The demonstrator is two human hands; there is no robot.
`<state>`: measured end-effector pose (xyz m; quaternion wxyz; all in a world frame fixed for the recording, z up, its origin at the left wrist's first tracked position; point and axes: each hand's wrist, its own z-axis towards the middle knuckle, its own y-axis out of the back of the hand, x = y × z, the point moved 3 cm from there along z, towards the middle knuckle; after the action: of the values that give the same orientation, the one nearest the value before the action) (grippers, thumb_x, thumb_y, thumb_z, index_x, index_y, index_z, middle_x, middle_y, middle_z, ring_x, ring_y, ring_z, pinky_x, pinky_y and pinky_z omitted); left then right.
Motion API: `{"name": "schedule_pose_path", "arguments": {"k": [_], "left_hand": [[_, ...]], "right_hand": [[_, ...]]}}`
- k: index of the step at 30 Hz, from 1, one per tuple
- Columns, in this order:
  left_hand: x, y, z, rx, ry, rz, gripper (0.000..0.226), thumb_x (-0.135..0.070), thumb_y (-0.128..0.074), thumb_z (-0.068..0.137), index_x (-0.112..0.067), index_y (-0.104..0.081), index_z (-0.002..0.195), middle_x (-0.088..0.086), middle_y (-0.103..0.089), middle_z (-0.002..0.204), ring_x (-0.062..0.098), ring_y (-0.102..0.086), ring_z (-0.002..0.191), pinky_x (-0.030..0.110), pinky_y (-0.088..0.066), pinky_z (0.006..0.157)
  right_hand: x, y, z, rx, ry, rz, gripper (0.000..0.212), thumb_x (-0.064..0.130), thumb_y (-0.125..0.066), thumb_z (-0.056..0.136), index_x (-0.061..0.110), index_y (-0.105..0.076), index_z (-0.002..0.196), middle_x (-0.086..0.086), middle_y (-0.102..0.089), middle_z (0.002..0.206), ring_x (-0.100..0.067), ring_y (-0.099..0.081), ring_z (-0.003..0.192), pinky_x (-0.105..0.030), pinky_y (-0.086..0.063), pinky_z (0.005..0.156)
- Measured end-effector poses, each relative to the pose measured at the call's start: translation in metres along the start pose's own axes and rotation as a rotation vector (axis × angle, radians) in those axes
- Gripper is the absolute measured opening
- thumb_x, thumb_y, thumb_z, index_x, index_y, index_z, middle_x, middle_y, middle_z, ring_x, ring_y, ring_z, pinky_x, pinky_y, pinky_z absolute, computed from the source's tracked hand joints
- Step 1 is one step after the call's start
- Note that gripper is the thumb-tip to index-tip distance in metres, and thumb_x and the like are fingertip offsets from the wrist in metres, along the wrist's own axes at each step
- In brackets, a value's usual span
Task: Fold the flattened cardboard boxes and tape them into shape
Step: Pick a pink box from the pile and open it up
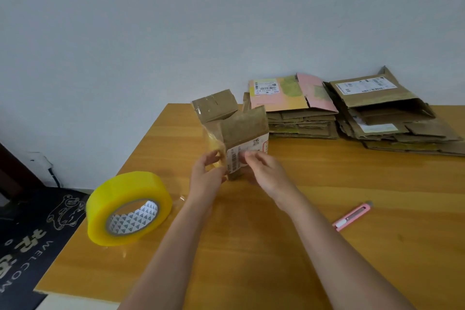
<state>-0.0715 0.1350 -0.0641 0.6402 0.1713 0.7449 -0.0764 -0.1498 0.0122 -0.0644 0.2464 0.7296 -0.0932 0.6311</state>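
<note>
A small brown cardboard box (241, 131) stands upright on the wooden table (327, 246), its top flaps open and old clear tape on one flap. A white label with a barcode covers its near side. My left hand (207, 171) holds the box's left edge, fingers curled against a yellowish strip of tape there. My right hand (264, 171) pinches the label side near the box's lower front. A big roll of yellow tape (128, 207) lies on the table at the left, apart from both hands.
Two stacks of flattened cardboard boxes lie at the back right: one topped by a pink-and-yellow box (292, 94), one by a brown box (377, 100). A pink utility knife (352, 216) lies at the right. A dark welcome mat (37, 229) covers the floor beyond the left table edge.
</note>
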Motion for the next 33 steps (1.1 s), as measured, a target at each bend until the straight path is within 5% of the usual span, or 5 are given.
{"name": "schedule_pose_path", "arguments": {"k": [7, 11, 15, 24, 33], "left_hand": [[0.000, 0.009, 0.016, -0.186, 0.051, 0.003, 0.027, 0.003, -0.049, 0.093, -0.014, -0.054, 0.114, 0.008, -0.060, 0.110, 0.023, -0.067, 0.092, 0.029, -0.057, 0.069], [0.002, 0.009, 0.022, -0.258, 0.047, -0.127, 0.021, 0.007, -0.047, 0.087, -0.012, -0.055, 0.091, 0.013, -0.068, 0.100, 0.025, -0.071, 0.088, 0.039, -0.059, 0.078], [-0.007, -0.001, 0.033, -0.187, 0.030, -0.182, 0.048, 0.012, -0.043, 0.087, -0.013, -0.055, 0.126, -0.001, -0.056, 0.122, 0.012, -0.052, 0.111, 0.028, -0.044, 0.088], [-0.014, -0.015, 0.074, -0.035, 0.131, -0.089, 0.073, 0.013, -0.042, 0.087, -0.024, -0.036, 0.150, -0.004, -0.036, 0.154, 0.019, -0.034, 0.140, 0.039, -0.033, 0.114], [-0.024, -0.041, 0.062, 0.004, -0.012, 0.076, 0.058, 0.006, -0.048, 0.091, -0.020, -0.046, 0.143, -0.003, -0.043, 0.143, 0.011, -0.048, 0.114, 0.013, -0.039, 0.082]], "right_hand": [[0.007, 0.006, 0.030, -0.507, 0.001, -0.087, 0.025, 0.032, -0.052, 0.100, 0.015, -0.048, 0.118, 0.002, -0.039, 0.120, 0.000, -0.046, 0.079, -0.009, -0.041, 0.053], [0.001, 0.000, 0.044, -0.378, 0.005, -0.004, 0.026, 0.011, -0.054, 0.096, 0.020, -0.046, 0.120, 0.002, -0.054, 0.114, -0.006, -0.055, 0.096, -0.013, -0.043, 0.062], [0.001, -0.008, 0.054, -0.115, 0.043, 0.152, 0.061, -0.014, -0.040, 0.090, 0.019, -0.038, 0.141, 0.003, -0.048, 0.137, -0.009, -0.046, 0.127, -0.016, -0.044, 0.090], [0.003, 0.072, 0.082, -0.565, 0.084, 0.102, 0.064, -0.007, -0.048, 0.088, 0.033, -0.042, 0.137, -0.002, -0.039, 0.122, -0.014, -0.047, 0.106, -0.017, -0.043, 0.071], [0.016, 0.091, 0.091, -0.332, 0.012, 0.124, 0.077, -0.007, -0.047, 0.089, 0.032, -0.028, 0.153, 0.010, -0.026, 0.158, -0.012, -0.023, 0.145, -0.045, -0.027, 0.118]]}}
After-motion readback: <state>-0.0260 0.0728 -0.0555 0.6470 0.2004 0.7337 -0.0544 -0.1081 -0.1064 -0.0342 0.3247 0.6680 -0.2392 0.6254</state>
